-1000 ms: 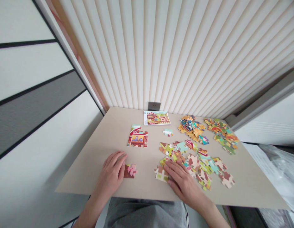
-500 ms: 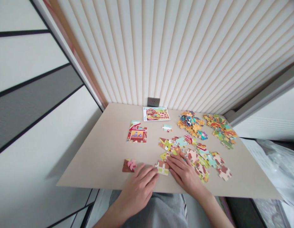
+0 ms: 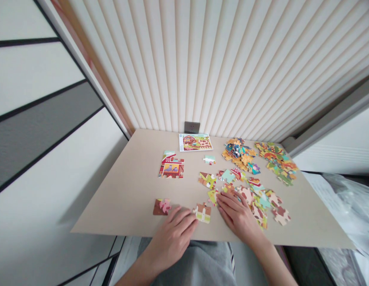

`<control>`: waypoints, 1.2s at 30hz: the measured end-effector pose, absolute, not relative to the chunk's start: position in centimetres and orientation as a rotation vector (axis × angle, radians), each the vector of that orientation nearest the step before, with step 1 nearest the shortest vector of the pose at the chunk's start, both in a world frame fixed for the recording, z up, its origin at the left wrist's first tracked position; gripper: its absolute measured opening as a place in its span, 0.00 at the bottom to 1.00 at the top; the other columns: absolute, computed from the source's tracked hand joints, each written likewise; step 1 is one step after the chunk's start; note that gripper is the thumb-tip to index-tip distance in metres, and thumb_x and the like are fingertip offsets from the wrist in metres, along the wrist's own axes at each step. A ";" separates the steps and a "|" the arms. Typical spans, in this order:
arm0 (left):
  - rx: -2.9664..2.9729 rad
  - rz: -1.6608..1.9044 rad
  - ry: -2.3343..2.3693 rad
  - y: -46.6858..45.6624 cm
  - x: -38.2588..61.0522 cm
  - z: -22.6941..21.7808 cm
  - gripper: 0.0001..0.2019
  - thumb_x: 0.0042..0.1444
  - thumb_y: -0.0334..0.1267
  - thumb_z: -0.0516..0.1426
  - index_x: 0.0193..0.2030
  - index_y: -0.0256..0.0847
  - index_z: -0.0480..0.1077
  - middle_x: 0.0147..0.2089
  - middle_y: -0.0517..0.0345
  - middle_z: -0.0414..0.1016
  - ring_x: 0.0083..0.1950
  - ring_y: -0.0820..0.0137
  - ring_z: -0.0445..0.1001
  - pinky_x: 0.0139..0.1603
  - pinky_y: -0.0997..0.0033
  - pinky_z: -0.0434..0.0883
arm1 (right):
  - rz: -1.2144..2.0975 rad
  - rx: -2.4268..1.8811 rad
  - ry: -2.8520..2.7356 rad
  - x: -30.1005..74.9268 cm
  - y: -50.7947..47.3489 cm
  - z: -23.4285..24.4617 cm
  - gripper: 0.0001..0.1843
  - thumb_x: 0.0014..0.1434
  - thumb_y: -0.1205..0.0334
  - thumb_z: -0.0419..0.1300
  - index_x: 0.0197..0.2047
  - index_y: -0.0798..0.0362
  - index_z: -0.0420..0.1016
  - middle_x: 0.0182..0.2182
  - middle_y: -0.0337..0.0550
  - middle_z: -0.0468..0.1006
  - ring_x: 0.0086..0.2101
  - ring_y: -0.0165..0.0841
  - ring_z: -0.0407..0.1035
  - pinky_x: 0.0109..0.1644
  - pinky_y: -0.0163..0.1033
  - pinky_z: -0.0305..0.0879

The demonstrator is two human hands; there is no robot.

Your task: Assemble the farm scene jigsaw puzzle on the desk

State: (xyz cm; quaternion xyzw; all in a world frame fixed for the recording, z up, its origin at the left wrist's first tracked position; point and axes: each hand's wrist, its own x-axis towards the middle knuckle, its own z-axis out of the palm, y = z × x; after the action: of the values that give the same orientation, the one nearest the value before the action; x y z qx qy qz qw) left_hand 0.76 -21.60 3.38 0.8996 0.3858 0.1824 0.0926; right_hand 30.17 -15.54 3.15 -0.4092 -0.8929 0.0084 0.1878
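My left hand (image 3: 178, 232) lies near the table's front edge, fingers stretched out. Its fingertips are at the left side of a puzzle piece with a white fence (image 3: 203, 213). A brown puzzle piece with a pink pig (image 3: 162, 207) lies just beyond, to the left. My right hand (image 3: 238, 212) rests flat with fingers extended over the loose farm puzzle pieces (image 3: 258, 212), partly covering some. By its fingertips lies a green puzzle piece (image 3: 213, 196). A joined section of red barn pieces (image 3: 172, 167) sits farther back on the left.
At the back stands a reference picture card (image 3: 196, 142) below a wall socket (image 3: 192, 127). A single pale blue piece (image 3: 209, 159) lies before it. Piles of orange-blue pieces (image 3: 239, 153) and orange-green pieces (image 3: 276, 161) occupy the back right of the table (image 3: 121, 198).
My right hand has slid right, shifting several farm pieces rightward with it. The fence piece has turned slightly and moved nearer to me. My left hand has hardly moved.
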 end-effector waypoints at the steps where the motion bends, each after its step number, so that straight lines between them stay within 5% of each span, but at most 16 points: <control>1: 2.673 0.543 1.143 -21.6 0.8 3.3 0.19 0.69 0.32 0.54 0.65 0.40 0.69 0.63 0.51 0.74 0.67 0.58 0.67 0.74 0.45 0.58 | 0.015 -1.157 -2.514 30.3 -15.5 3.2 0.20 0.72 0.65 0.57 0.63 0.44 0.75 0.58 0.43 0.80 0.61 0.42 0.71 0.70 0.59 0.59; 15: 2.725 0.612 1.184 -21.9 1.1 3.0 0.19 0.69 0.31 0.53 0.65 0.42 0.70 0.62 0.51 0.74 0.67 0.59 0.68 0.74 0.48 0.60 | 0.196 -1.201 -2.508 27.1 -18.6 4.0 0.15 0.70 0.55 0.62 0.58 0.42 0.78 0.60 0.42 0.78 0.63 0.44 0.68 0.69 0.60 0.59; 20: 2.683 0.615 1.445 -21.1 -4.3 3.2 0.24 0.68 0.32 0.54 0.70 0.44 0.65 0.66 0.49 0.71 0.69 0.57 0.66 0.74 0.47 0.59 | 0.170 -1.188 -2.528 27.7 -18.5 3.3 0.16 0.71 0.58 0.60 0.60 0.43 0.76 0.61 0.42 0.77 0.64 0.44 0.66 0.70 0.60 0.58; 26: 2.563 0.600 1.652 -19.9 -11.5 1.7 0.32 0.64 0.49 0.62 0.71 0.43 0.62 0.67 0.46 0.70 0.67 0.54 0.67 0.70 0.49 0.65 | 0.051 -1.171 -2.559 28.6 -18.5 2.5 0.18 0.70 0.60 0.61 0.62 0.43 0.75 0.64 0.41 0.74 0.66 0.46 0.64 0.70 0.60 0.58; 36: 2.540 0.637 1.547 -19.4 -12.0 1.3 0.25 0.65 0.45 0.61 0.67 0.47 0.68 0.62 0.51 0.75 0.66 0.57 0.69 0.68 0.52 0.67 | 0.004 -1.152 -2.550 28.1 -18.4 2.6 0.17 0.70 0.61 0.61 0.61 0.43 0.76 0.63 0.42 0.75 0.65 0.44 0.65 0.70 0.59 0.58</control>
State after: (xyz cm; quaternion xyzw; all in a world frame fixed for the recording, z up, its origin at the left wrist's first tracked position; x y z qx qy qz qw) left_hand -12.02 -19.44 1.30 0.8340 0.5081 0.2090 0.0501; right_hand 28.13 -18.36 2.65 -0.4056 -0.8979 0.0014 0.1707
